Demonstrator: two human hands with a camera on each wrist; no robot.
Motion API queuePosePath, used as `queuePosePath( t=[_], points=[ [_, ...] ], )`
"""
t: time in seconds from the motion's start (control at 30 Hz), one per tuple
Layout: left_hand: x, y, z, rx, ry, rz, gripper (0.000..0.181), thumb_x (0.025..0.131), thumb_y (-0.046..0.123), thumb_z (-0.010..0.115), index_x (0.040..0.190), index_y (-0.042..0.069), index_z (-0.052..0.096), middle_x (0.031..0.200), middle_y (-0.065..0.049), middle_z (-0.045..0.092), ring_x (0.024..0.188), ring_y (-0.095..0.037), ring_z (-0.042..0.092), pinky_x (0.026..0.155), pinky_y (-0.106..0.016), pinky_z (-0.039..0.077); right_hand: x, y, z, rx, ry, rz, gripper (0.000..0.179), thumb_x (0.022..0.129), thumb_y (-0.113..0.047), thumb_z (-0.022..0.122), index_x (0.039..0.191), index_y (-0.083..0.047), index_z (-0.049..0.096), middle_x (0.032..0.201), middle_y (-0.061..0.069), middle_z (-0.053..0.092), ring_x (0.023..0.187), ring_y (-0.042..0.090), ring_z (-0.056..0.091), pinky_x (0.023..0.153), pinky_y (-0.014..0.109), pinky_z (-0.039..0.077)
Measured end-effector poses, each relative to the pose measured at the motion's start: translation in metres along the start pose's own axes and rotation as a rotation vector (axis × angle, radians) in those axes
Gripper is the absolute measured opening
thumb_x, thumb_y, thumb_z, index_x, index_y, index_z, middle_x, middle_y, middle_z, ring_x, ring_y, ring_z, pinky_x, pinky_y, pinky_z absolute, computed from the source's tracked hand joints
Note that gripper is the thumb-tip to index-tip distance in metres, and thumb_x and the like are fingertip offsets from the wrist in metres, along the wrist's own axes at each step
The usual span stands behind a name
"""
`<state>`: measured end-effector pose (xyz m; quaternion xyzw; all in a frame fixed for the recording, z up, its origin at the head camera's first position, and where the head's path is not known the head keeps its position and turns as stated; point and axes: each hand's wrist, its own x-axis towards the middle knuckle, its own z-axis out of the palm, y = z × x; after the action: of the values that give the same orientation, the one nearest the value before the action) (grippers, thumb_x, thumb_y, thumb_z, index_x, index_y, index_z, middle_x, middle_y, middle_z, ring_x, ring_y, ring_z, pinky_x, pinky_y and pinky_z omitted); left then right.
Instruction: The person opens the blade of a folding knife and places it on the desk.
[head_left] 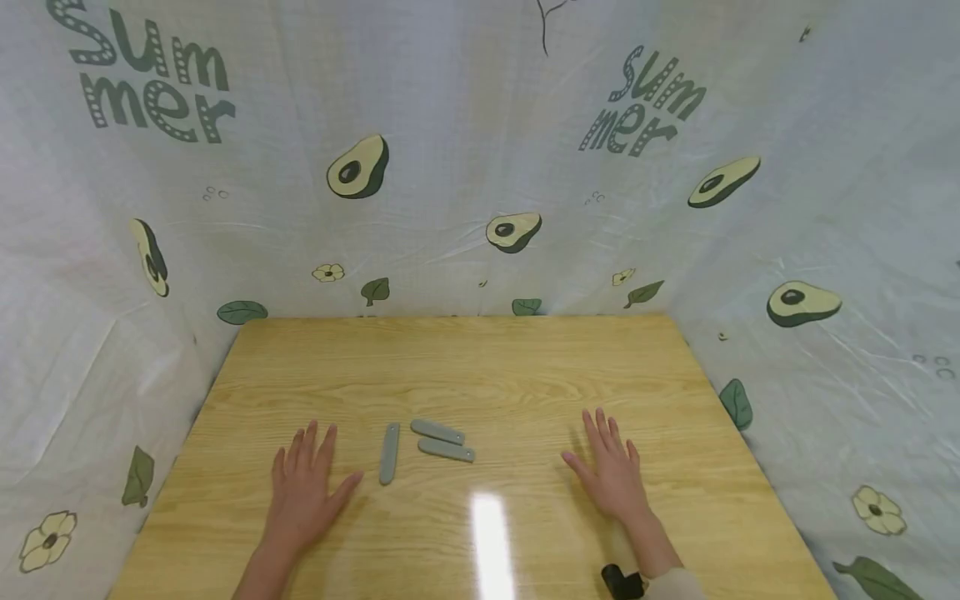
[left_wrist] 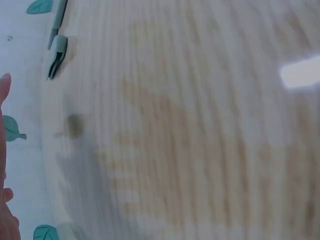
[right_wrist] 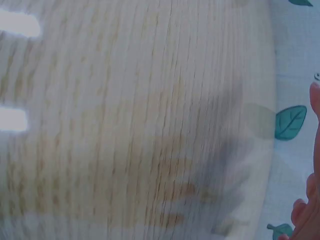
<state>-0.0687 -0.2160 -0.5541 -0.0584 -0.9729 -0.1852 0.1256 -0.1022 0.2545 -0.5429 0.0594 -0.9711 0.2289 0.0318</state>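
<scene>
The cloth [head_left: 435,83] stands behind the table [head_left: 525,367] and along its left and right sides; on the table, left of its middle, lies a single strip [head_left: 389,454], just right of the left hand [head_left: 302,496]; to that strip's right lie a back strip [head_left: 437,431] and, just before it, a front strip [head_left: 446,450]; the right hand [head_left: 613,479] is over the table's right part, well apart from all three.

White glare [head_left: 492,542] streaks the brightly lit table [head_left: 525,358]
</scene>
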Motion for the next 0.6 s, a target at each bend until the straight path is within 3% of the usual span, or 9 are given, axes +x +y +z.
queuePosePath(
  t=[0.2, 0.37, 0.6],
  points=[
    [0.01, 0.01, 0.005, -0.006, -0.024, 0.039, 0.086, 0.088, 0.049, 0.063, 0.152, 0.007, 0.024, 0.156, -0.023, 0.027, 0.146, -0.04, 0.019, 0.112, -0.068, 0.013, 0.008, -0.019, 0.009, -0.01, -0.015, -0.03, 0.082, 0.093, -0.056, 0.054, 0.156, -0.018, 0.018, 0.162, 0.014, 0.018, 0.147, 0.042, 0.016, 0.111, 0.07, 0.012],
    [0.016, 0.028, 0.013, -0.015, -0.049, 0.088, 0.085, 0.087, 0.046, 0.066, 0.151, 0.005, 0.028, 0.156, -0.018, 0.03, 0.145, -0.038, 0.024, 0.111, -0.066, 0.016, 0.013, -0.041, 0.023, -0.003, -0.042, -0.109, 0.081, 0.093, -0.054, 0.054, 0.156, -0.018, 0.018, 0.161, 0.011, 0.02, 0.148, 0.039, 0.017, 0.111, 0.07, 0.014],
    [0.018, 0.049, 0.03, -0.056, -0.116, 0.142, 0.083, 0.091, 0.053, 0.058, 0.152, 0.006, 0.027, 0.158, -0.014, 0.029, 0.145, -0.037, 0.027, 0.113, -0.063, 0.017, 0.015, -0.074, 0.041, 0.0, -0.109, -0.218, 0.075, 0.095, -0.05, 0.054, 0.155, -0.018, 0.021, 0.16, 0.01, 0.025, 0.148, 0.036, 0.022, 0.112, 0.068, 0.019]
  ],
)
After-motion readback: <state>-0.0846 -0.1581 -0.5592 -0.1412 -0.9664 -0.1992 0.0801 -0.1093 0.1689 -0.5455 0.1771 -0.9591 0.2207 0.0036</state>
